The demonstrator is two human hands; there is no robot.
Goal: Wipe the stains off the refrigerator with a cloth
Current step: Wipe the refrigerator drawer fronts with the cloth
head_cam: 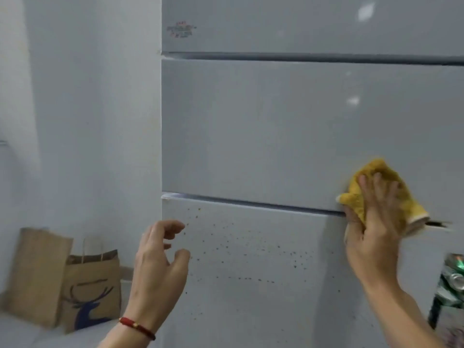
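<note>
A pale grey refrigerator (276,136) with three stacked door panels fills the view. Small brown stain specks (241,244) are scattered over the lowest panel. My right hand (371,229) presses a yellow cloth (376,187) flat against the fridge at the seam between the middle and lowest panels, near the right side. My left hand (160,262) hovers with curled, spread fingers beside the fridge's left edge, holding nothing. A red bracelet circles the left wrist.
Two brown paper bags (72,280), one with a blue deer print, lean against the white wall (88,121) at lower left. Crushed green cans (452,280) sit at the lower right edge. A red sticker (181,29) marks the top panel.
</note>
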